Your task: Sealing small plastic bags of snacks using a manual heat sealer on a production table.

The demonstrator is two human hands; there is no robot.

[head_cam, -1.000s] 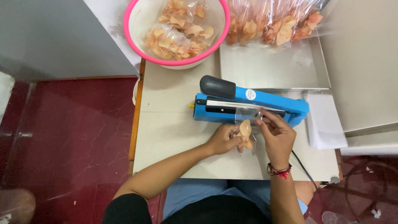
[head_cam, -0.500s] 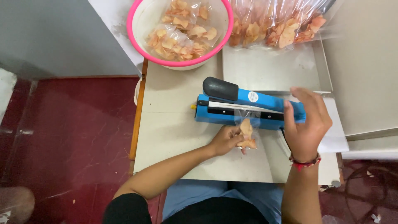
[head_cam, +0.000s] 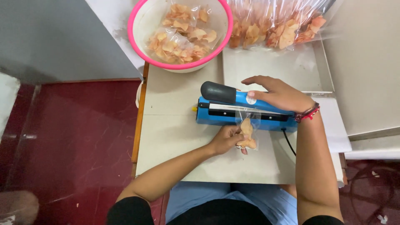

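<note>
A blue heat sealer (head_cam: pixel 225 111) with a black handle lies across the small table (head_cam: pixel 175 133). My left hand (head_cam: pixel 226 138) holds a small clear bag of orange chips (head_cam: pixel 247 134), its open top lying in the sealer's jaw. My right hand (head_cam: pixel 278 94) rests flat on the sealer's blue arm, fingers spread, holding nothing.
A pink-rimmed white bowl (head_cam: pixel 141 12) with bagged chips stands at the table's far edge. Several clear bags of chips (head_cam: pixel 275 25) lie on a white surface to its right. The sealer's black cord (head_cam: pixel 289 141) trails right. A dark red floor (head_cam: pixel 75 137) lies to the left.
My right hand let go of the bag's top, rose over the sealer and came down flat on its arm. My left hand kept holding the bag at the jaw.
</note>
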